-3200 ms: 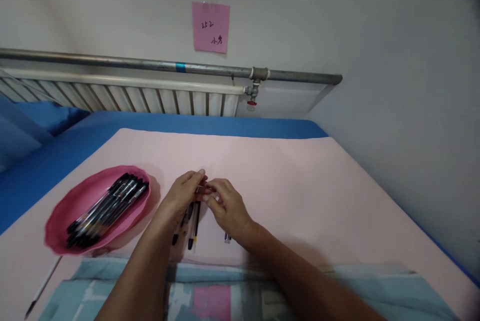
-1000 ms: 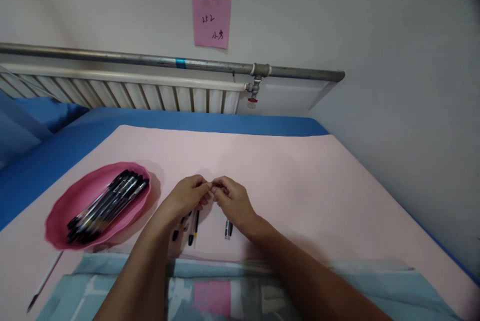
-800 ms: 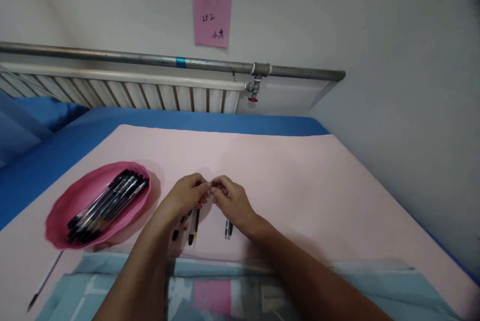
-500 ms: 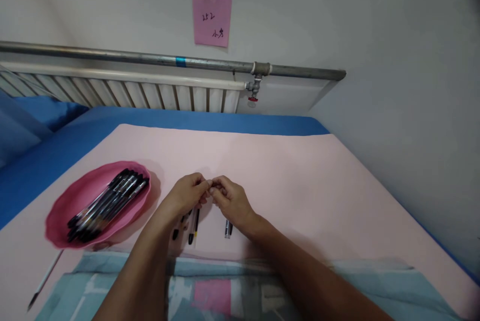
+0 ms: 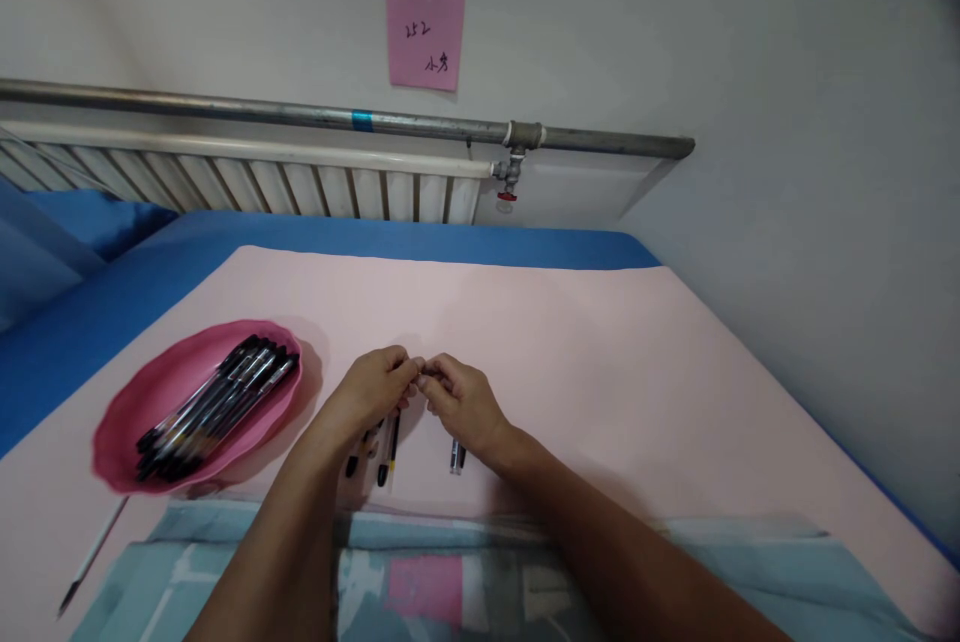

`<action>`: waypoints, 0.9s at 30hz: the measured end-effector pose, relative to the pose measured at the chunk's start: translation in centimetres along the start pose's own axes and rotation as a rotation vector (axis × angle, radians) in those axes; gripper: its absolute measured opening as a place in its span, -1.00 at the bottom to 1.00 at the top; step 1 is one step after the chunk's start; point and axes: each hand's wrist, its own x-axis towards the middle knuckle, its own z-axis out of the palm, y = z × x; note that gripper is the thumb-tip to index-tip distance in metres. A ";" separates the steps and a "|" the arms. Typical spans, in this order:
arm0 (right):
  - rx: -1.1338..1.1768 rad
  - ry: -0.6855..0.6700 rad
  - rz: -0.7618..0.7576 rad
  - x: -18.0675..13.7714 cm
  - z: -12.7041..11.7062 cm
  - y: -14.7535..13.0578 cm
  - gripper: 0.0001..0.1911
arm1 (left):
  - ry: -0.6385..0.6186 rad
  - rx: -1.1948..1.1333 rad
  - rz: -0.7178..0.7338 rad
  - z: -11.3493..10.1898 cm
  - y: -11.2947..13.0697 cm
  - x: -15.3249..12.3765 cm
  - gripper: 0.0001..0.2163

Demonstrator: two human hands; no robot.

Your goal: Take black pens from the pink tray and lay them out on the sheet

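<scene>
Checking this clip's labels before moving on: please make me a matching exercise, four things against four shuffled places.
Things
1. Large bundle of pens
2. Pink note
3. Right hand
4. Red valve handle

Places
A. On a fitting under the metal pipe
B. Fingertips close to those of the left hand
C. Inside the pink bowl
D. On the wall, above the pipe

Pairs: 1-C, 2-D, 3-B, 4-A

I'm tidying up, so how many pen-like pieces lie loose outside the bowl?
At least 4: a black-ended piece and a yellow-marked piece by the left hand, a clear-ended piece by the right hand, and a white stick by the pink bowl. The hands may hide more.
</scene>
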 end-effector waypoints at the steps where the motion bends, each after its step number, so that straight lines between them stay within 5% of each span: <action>1: -0.007 -0.002 -0.003 0.0 0.0 0.0 -0.88 | 0.011 0.020 0.004 0.0 -0.1 0.0 -0.75; 27: -0.157 -0.102 -0.143 -0.2 -0.1 -0.3 -0.91 | 0.125 0.438 0.118 0.0 -0.1 0.4 -0.76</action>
